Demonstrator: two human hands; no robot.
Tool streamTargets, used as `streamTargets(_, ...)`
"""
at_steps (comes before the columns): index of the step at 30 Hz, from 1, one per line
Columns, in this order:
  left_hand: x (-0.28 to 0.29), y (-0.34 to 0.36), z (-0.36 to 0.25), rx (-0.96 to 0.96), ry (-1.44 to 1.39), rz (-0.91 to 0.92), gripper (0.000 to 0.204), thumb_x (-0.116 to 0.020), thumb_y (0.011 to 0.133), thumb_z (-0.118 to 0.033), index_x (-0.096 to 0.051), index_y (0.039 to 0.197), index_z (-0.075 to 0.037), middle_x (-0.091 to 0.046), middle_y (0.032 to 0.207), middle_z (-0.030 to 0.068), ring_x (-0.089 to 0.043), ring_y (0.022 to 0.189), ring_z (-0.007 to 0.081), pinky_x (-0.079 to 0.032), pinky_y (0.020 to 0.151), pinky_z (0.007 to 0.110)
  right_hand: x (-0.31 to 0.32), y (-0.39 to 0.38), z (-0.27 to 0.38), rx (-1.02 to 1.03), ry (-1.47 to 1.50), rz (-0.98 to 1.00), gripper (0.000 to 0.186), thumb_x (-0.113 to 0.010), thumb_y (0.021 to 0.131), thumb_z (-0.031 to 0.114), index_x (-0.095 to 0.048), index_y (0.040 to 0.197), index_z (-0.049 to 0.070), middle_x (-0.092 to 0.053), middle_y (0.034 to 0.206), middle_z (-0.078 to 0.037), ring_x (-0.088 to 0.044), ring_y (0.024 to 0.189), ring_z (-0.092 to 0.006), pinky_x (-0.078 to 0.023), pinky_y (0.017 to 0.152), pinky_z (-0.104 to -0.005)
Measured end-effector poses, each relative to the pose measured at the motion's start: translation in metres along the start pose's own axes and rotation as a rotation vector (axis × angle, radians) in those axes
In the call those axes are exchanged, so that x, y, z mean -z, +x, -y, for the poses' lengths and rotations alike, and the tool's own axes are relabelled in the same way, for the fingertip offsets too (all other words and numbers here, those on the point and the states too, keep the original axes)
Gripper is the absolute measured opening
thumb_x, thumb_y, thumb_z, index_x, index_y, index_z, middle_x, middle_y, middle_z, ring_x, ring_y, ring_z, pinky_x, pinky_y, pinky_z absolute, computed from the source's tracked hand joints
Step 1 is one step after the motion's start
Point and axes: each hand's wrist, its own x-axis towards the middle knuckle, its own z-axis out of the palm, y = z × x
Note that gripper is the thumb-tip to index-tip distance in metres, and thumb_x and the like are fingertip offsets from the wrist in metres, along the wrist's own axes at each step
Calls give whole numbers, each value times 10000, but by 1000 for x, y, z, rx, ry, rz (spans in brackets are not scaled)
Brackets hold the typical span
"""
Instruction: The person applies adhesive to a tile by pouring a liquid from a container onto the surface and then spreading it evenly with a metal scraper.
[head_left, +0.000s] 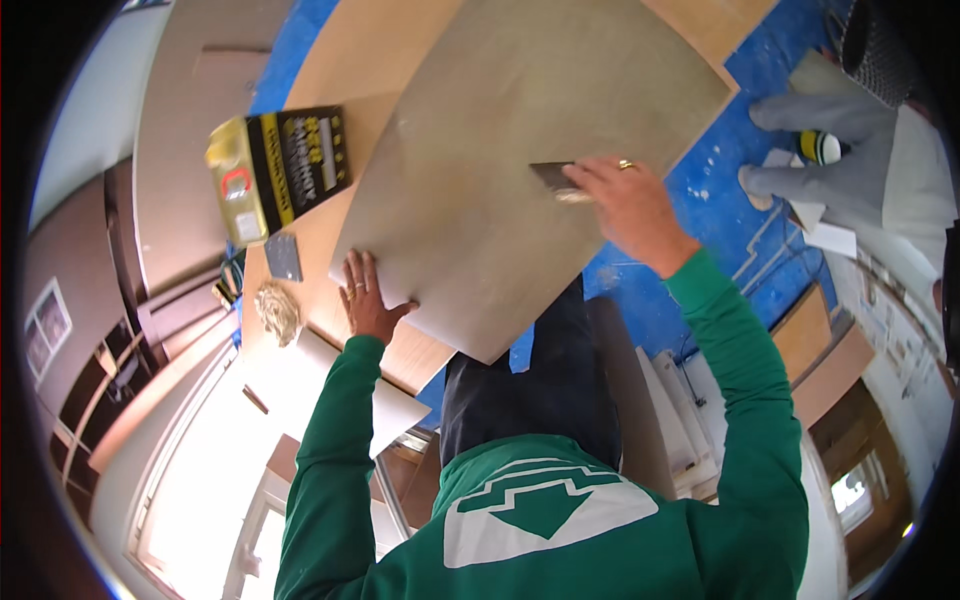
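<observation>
A large greyish-beige sheet (480, 180) lies across a wooden tabletop, its near corner reaching toward my body. My left hand (368, 300) rests on the sheet's left edge, fingers spread and holding nothing. Over the middle of the sheet, my right hand (632, 205) grips a flat spreader (551, 176) with a dark blade. The blade is tilted low against the sheet; whether its whole edge touches, I cannot tell. My right fingers partly cover the spreader's handle side.
Left of the sheet lies a yellow and black metal can (280, 170). Near it are a small grey plate (284, 257) and a crumpled beige lump (277, 312). Blue covering (690, 210) spreads over the floor. Another person's grey-trousered legs (840, 150) are at the far right.
</observation>
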Motion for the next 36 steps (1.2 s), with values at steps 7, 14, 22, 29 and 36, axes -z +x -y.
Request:
streamTargets(7, 14, 9, 10, 122, -493, -327, 1385, -994, 794, -488, -140, 1787, -38, -274, 1824, 248, -236, 1696, 429, -247, 1362, 564, -23, 51, 120, -52, 274, -186, 373, -630, 994, 34, -742, 1350, 44, -784, 1274, -163, -735, 1164, -383, -572, 985, -481)
streamTargets(14, 127, 112, -23, -102, -1259, -1025, 1240, -1041, 786, -242, -259, 1715, 8, -438, 1707, 229, -461, 1553, 362, -358, 1315, 470, -45, -56, 165, -883, 838, -23, 382, -720, 1067, 321, -704, 1040, -59, -654, 816, -76, -559, 782, -166, -486, 714, -416)
streamTargets(22, 240, 109, -5, -348, -936, -862, 908, -1022, 811, -187, -506, 1511, 74, -654, 1433, 187, -640, 1275, 271, -517, 1131, 404, -23, -97, 111, -950, 1068, -336, 421, -723, 1060, 382, -707, 1000, -35, -594, 749, -8, -499, 689, -109, -434, 610, -368)
streamTargets(29, 332, 15, -125, -812, -74, -671, 1144, -955, 734, -114, -385, 1726, -95, -659, 1386, 265, -683, 1213, 465, -548, 1051, 553, 21, -86, 70, -857, 1048, -424, 385, -735, 1041, 323, -717, 1030, -62, -617, 767, -28, -529, 695, -132, -459, 630, -375)
streamTargets(36, 327, 10, -210, -795, -46, -263, 1174, -961, 748, -134, -351, 1750, -119, -660, 1443, 221, -665, 1290, 438, -547, 1110, 533, 29, -63, 64, -750, 1015, -330, 377, -721, 1035, 314, -705, 980, -59, -604, 748, -50, -536, 699, -160, -467, 650, -408)
